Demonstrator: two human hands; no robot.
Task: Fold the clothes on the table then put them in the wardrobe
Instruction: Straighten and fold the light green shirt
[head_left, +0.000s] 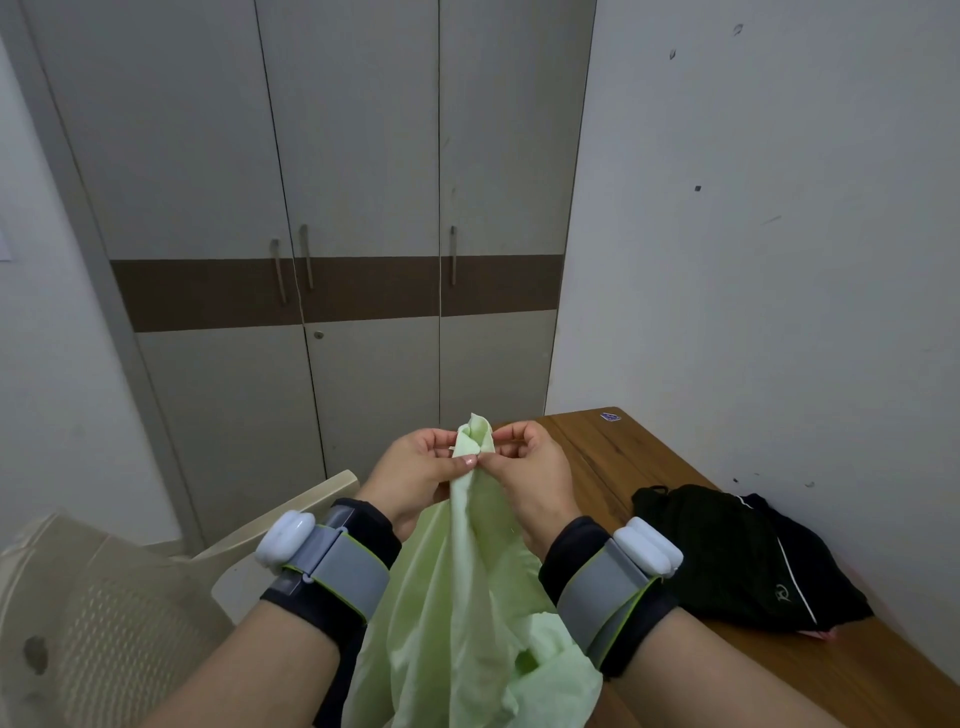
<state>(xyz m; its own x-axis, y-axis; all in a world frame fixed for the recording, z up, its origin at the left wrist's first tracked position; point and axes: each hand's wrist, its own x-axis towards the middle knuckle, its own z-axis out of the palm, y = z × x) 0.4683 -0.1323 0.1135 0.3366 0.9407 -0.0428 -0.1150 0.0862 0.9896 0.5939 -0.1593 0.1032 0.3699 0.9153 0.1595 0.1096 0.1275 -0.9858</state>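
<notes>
Pinching the top of a light green garment, the left hand and the right hand meet at the middle of the view, their thumbs and fingers curled onto a bunched tip of the cloth that pokes up between them. From that grasp the green fabric hangs down between the forearms toward six o'clock, loose and creased, held in the air just beside the near edge of the wooden table. Each wrist carries a dark band with a grey strap and a white sensor. At four o'clock a black garment with a thin white stripe lies crumpled on the table, close to the white wall. At twelve o'clock stands the wardrobe, pale grey with a brown band across it and slim vertical handles, all its doors closed. At eight o'clock a cream plastic chair sits with its perforated back toward the camera, left of the hanging cloth.
</notes>
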